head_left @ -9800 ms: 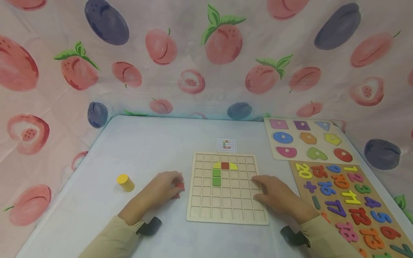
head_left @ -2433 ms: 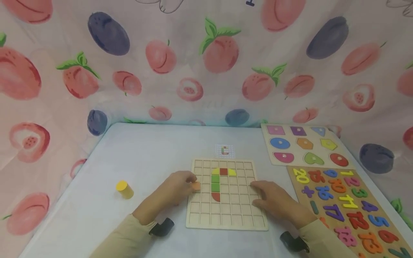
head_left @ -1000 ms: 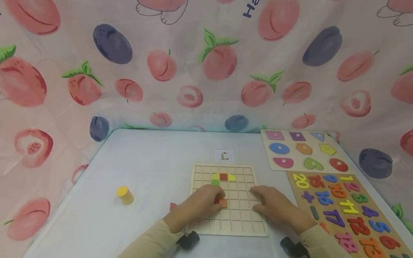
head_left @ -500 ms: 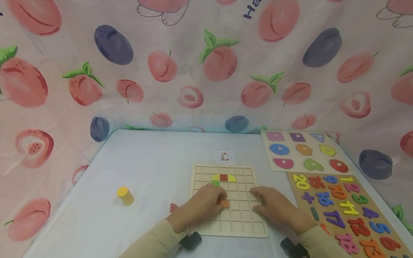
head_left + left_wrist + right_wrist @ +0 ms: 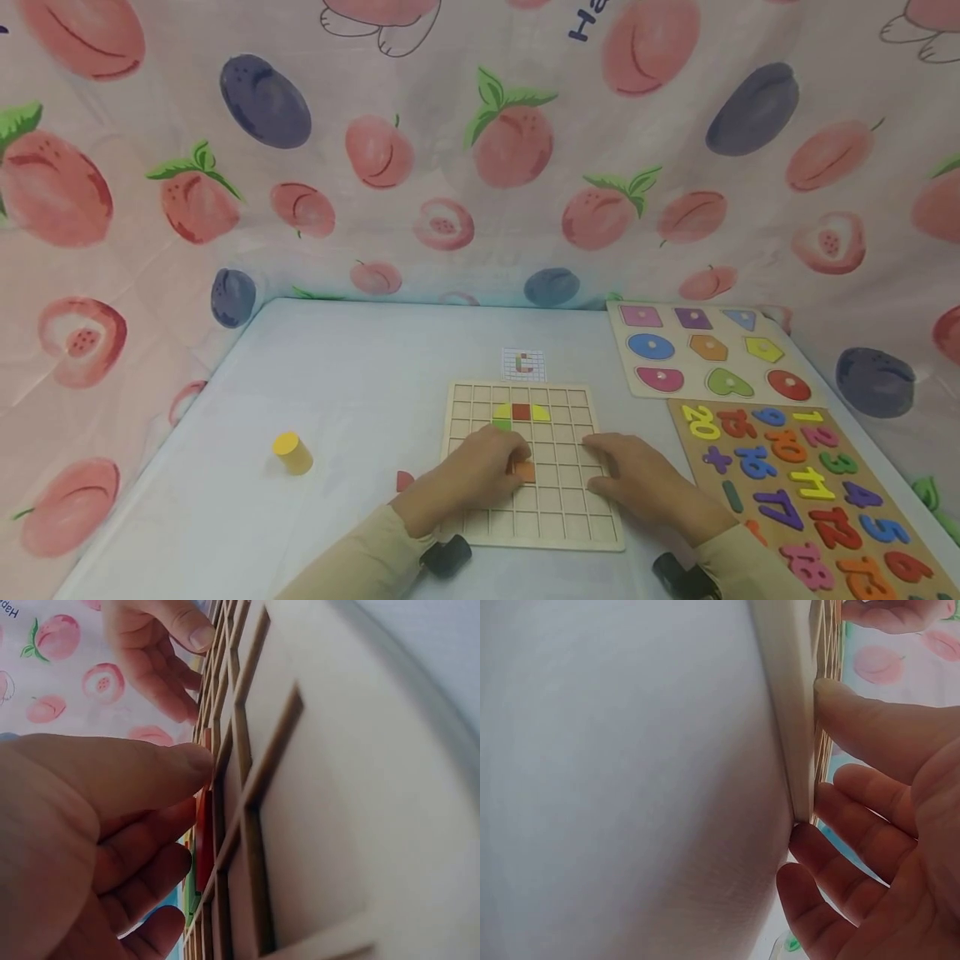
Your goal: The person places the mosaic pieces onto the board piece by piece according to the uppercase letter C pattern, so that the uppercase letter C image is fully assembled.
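My left hand is over the wooden grid board, pinching an orange square tile at a cell near the middle. In the left wrist view, the thumb lies on that tile, beside a red piece set in the grid. Part of a green square shows above the hand, which hides the cells below. A red square sits between two yellow quarter-round pieces in the row above. My right hand rests on the board's right edge, thumb and fingertips touching it, fingers relaxed.
A small pattern card lies behind the board. One red quarter-round piece is left of it, with a yellow cylinder farther left. A shape puzzle and a number puzzle lie at the right.
My left hand, earlier by the red pieces on the table, has carried the orange tile rightward onto the grid. A green square and a red quarter-round piece have joined the column. The right hand stays put.
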A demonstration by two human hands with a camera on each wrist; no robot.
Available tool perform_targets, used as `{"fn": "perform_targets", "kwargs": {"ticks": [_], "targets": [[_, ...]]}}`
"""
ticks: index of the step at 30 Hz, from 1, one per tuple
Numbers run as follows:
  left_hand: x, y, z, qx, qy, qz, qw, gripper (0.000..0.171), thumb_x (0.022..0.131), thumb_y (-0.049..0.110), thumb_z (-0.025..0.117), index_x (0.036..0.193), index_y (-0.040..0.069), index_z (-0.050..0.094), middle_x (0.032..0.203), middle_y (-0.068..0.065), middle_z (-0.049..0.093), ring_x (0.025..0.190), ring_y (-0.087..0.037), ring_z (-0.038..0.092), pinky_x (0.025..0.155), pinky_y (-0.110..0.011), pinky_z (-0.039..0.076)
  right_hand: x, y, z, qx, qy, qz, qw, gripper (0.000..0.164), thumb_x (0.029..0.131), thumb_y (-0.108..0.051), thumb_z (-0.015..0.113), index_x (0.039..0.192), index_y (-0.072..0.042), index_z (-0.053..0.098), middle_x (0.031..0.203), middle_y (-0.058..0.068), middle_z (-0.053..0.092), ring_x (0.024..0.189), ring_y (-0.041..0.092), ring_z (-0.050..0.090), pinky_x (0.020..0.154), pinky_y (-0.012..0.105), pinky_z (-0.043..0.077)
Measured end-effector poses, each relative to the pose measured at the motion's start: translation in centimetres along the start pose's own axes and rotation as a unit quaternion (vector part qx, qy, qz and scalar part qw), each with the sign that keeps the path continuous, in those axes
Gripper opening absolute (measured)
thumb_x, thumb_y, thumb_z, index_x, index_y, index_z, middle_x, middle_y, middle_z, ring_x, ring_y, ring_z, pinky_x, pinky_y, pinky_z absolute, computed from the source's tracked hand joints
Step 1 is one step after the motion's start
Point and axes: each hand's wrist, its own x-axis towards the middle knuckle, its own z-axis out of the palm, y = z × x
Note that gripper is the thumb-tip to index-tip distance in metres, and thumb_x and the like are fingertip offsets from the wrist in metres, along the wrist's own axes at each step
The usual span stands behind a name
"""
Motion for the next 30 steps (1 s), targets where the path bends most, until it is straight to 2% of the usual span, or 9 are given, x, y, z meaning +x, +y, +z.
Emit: {"fn": "perform_targets", "kwargs": {"ticks": [4,10,14,23,26,30], "targets": [[-0.3,-0.2,-0.4,-0.005,0.004,-0.003,1.0,0.027,0.085,0.013,0.078,0.111,0.008,0.072,0.092,0.007,0.063,0.089,-0.01,0.053,0.083,-0.026,0.048,0.0,0.1,0.0,0.002,0.002,-0.007,1.0,0.056,0.086,-0.019,0.078,0.136,-0.004,0.059,0.137,0.018,0.058,0.132,0.043,0.047,0.107,0.059,0.036],[-0.9,-1.1,-1.2,0.001,0.004,-0.031,0.9995,0.028,0.086,0.014,0.077,0.112,0.009,0.071,0.106,0.002,0.067,0.107,-0.016,0.057,0.095,-0.034,0.049,0.0,0.2,0.0,-0.001,0.009,-0.02,1.0,0.054,0.085,-0.017,0.078,0.134,-0.003,0.059,0.136,0.018,0.058,0.13,0.043,0.048,0.107,0.059,0.036],[-1.7,-1.9,-1.9,0.005,0.012,-0.033,0.9994,0.029,0.084,0.01,0.075,0.113,0.007,0.071,0.107,-0.001,0.067,0.107,-0.02,0.058,0.094,-0.036,0.049,-0.1,0.2,0.0,0.0,0.008,-0.02,1.0,0.054,0.085,-0.017,0.078,0.134,-0.003,0.06,0.136,0.018,0.059,0.13,0.043,0.048,0.107,0.059,0.036],[-3.8,-3.7,-3.8,-0.021,0.038,-0.053,0.9976,0.03,0.084,0.007,0.076,0.112,0.001,0.069,0.109,-0.01,0.067,0.108,-0.03,0.059,0.094,-0.045,0.049,0.0,0.3,-0.1,0.0,0.006,-0.022,1.0,0.055,0.085,-0.018,0.077,0.135,-0.003,0.059,0.136,0.018,0.058,0.131,0.042,0.048,0.107,0.058,0.036],[-4.4,-4.2,-4.3,-0.017,0.046,-0.063,0.9968,0.029,0.083,0.007,0.077,0.11,0.001,0.068,0.107,-0.011,0.068,0.107,-0.031,0.06,0.094,-0.047,0.049,0.0,0.3,-0.1,0.004,0.004,-0.021,1.0,0.055,0.085,-0.019,0.077,0.135,-0.003,0.059,0.136,0.018,0.058,0.131,0.042,0.047,0.107,0.058,0.036],[-5.4,-4.7,-4.8,-0.026,0.051,-0.094,0.9939,0.029,0.084,0.007,0.077,0.111,0.003,0.068,0.108,-0.009,0.067,0.109,-0.031,0.06,0.095,-0.047,0.048,0.0,0.2,-0.1,0.005,0.005,-0.019,1.0,0.055,0.086,-0.019,0.077,0.135,-0.003,0.059,0.137,0.017,0.058,0.131,0.042,0.047,0.107,0.058,0.036]]}}
